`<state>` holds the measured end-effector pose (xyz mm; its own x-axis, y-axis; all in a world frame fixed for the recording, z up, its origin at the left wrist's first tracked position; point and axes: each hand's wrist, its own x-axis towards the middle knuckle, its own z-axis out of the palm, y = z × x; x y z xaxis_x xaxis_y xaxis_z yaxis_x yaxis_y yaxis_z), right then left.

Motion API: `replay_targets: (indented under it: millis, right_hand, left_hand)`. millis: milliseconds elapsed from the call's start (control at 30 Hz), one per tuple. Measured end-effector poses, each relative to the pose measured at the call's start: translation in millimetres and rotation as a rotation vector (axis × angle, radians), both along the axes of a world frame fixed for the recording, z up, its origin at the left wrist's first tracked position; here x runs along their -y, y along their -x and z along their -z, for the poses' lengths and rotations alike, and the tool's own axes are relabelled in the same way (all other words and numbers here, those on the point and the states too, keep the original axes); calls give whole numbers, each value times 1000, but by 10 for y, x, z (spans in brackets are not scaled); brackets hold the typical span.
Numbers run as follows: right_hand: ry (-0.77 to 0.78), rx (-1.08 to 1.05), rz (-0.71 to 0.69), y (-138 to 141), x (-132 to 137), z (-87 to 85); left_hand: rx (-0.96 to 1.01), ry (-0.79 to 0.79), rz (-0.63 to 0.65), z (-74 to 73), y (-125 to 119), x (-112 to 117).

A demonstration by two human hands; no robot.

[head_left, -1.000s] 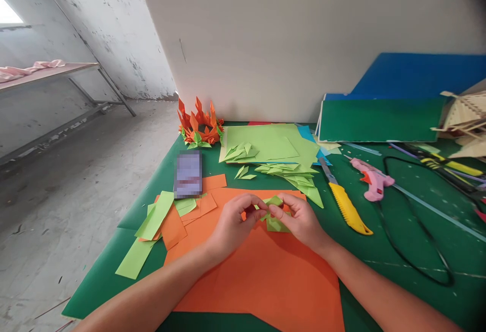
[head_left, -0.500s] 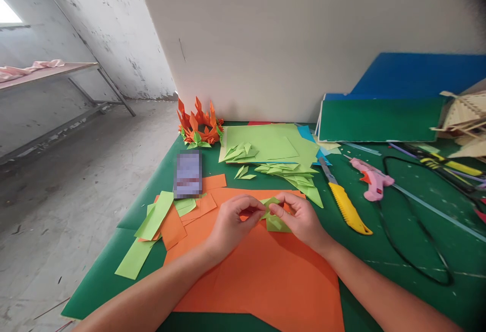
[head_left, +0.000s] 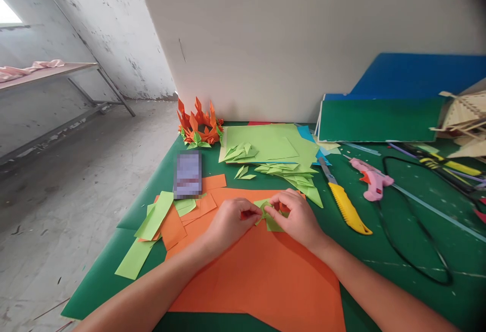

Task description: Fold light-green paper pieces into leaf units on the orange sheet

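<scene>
Between my two hands is a small piece of light green paper (head_left: 261, 204), pinched at its edges. My left hand (head_left: 235, 219) is closed, thumb against fingers, at its left side. On the other side my right hand (head_left: 298, 216) pinches it too, partly covering it. Another green paper piece (head_left: 274, 224) lies just below, on the large orange sheet (head_left: 254, 271). Folded green paper leaves (head_left: 240, 152) and more green folded pieces (head_left: 286, 171) lie beyond my hands. An orange and green folded-paper ring (head_left: 199, 127) stands at the far left of the table.
A blurred phone-like object (head_left: 188, 174) lies left, near green paper strips (head_left: 154, 215). To the right are a yellow utility knife (head_left: 345, 208) with its blade out and a pink glue gun (head_left: 372, 177) with a black cord (head_left: 413, 251). A white board (head_left: 266, 43) stands behind.
Both hands have shifted slightly left with the small green paper, and my right fingers have moved along it. The other things lie as before.
</scene>
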<state>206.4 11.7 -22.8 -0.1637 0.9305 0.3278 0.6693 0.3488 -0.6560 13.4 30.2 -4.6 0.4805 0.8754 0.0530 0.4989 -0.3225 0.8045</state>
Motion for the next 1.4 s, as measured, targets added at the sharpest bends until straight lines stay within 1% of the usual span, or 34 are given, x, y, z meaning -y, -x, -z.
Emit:
replay_targets:
  millis: [167,367,500,633,867,1133,1300,1400]
  right_hand:
    - [10,80,5,1,-22,43]
    - [10,83,44,-11,-35,89]
    - [31,65,25,-9,-29,67]
    - [36,85,-5,3,-28,24]
    - [31,108,-24,6,-33,6]
    - [-44,88,-69,-14,-15,51]
    - [-68,118,-94,-26,-15,74]
    - [-75,142,-109,-32,-12,69]
  left_hand:
    - [-36,-61,68,23,2,26]
    - [-110,-109,52,34,-16,62]
    - [-159,-127,71,5,-27,78]
    - [-203,-185,93,-11,-30,92]
    - [-234,-250,120,-23,-38,92]
    - [-214,-247,152,22,-33,81]
    - [-194,-245,164,17,-15,83]
    - [-153,-219,182,12,-8,84]
